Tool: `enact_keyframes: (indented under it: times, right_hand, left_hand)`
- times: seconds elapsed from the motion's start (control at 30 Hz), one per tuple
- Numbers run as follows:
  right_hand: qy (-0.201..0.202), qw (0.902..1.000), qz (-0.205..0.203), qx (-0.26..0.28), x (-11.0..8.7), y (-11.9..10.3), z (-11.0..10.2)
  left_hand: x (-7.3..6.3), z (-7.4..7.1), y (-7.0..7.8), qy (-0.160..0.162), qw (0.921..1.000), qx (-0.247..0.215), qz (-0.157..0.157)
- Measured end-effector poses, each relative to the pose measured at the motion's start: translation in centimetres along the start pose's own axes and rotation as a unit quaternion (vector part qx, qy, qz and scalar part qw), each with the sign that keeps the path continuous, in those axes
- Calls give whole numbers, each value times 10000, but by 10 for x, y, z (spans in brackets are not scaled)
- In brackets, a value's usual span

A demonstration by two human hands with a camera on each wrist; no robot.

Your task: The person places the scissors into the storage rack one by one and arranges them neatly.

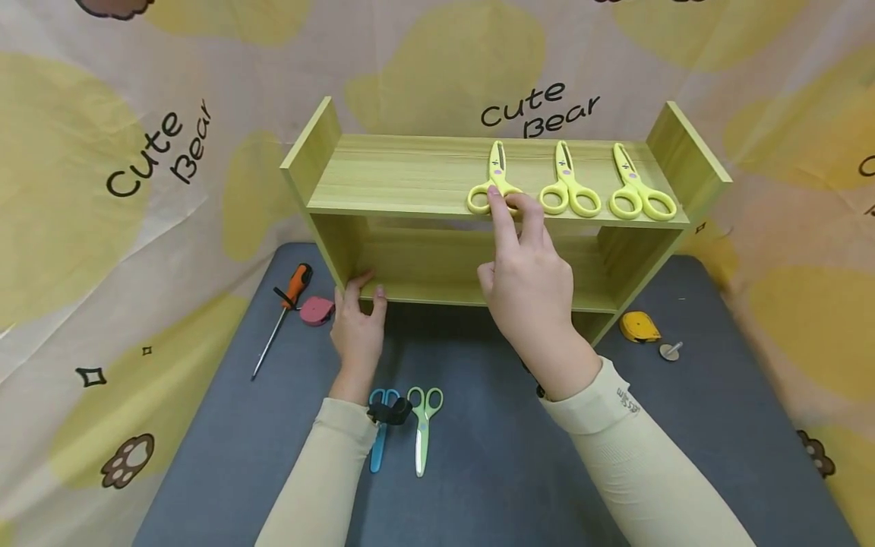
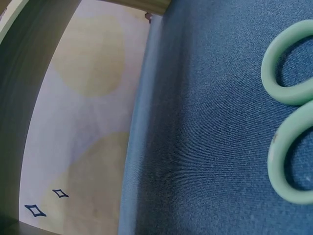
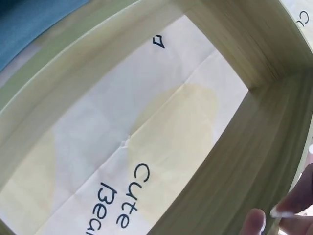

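Observation:
A light-wood shelf unit (image 1: 403, 175) stands at the back of the table. Three pairs of yellow scissors lie on its top board, blades pointing back: one pair at the right (image 1: 637, 186), one beside it (image 1: 566, 182), and the leftmost pair (image 1: 497, 167). My right hand (image 1: 533, 281) touches the handles of the leftmost pair with its fingertips, thumb lower and apart from them. With my left hand (image 1: 358, 327) I hold the unit low at its left side, by the lower board. Green scissors (image 1: 422, 433) and blue scissors (image 1: 378, 448) lie near my left wrist.
An orange-handled screwdriver (image 1: 295, 285) and a pink round case (image 1: 317, 311) lie left of the unit. To its right are a yellow tape measure (image 1: 639, 327) and a small round metal piece with a stem (image 1: 671, 351). A printed cloth (image 1: 424, 68) hangs behind the table.

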State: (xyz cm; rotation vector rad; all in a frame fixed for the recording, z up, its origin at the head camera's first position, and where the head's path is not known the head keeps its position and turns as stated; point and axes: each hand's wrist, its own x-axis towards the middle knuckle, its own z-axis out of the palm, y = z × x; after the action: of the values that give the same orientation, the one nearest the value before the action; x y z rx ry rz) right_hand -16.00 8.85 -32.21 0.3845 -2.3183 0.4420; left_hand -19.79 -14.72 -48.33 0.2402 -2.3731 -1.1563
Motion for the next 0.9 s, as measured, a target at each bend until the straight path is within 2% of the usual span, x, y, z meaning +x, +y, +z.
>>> enact_keyframes:
  times: [0.27, 0.43, 0.5, 0.57, 0.63, 0.7, 0.73, 0.77, 0.8, 0.83, 0.87, 0.9]
  right_hand:
    - [-168, 9998, 75, -82, 2, -1, -3]
    - [-176, 9998, 55, -92, 3, 0, -6]
    - [129, 9999, 2, 52, 1, 0, -8]
    - [690, 9969, -144, 337, -3, 2, -10]
    - [1352, 9871, -372, 768, -11, 4, -10]
    - [1762, 9751, -672, 1167, -22, 6, -4]
    - [1699, 9735, -782, 1313, -30, 7, 1]
    - [1466, 9755, -805, 1432, -39, 6, 8]
    - [1052, 9804, -720, 1501, -49, 5, 16]
    - [480, 9854, -559, 1534, -59, 4, 25]
    - [-259, 9879, -344, 1489, -69, 2, 35]
    - [-1047, 9852, -132, 1353, -81, 0, 46]
  left_hand:
    - [-1, 0, 0, 107, 9999, -93, 89]
    - [-1, 1, 0, 22, 9999, -53, 97]
    - [-1, 1, -1, -17, 10000, -22, 62]
    - [-2, 2, -1, -60, 10000, -23, 36]
    - [-2, 2, 0, -87, 10000, -3, 25]
    - [-2, 3, 0, -114, 9999, 19, 27]
    - [-2, 3, 1, -120, 9999, 7, 30]
    - [-2, 3, 0, -109, 9999, 2, 36]
    - [-1, 2, 1, -90, 10000, -8, 43]
    - [-1, 2, 0, -71, 10000, -24, 56]
    - [-1, 2, 0, -49, 10000, -33, 73]
    - [0, 2, -1, -33, 9999, -49, 87]
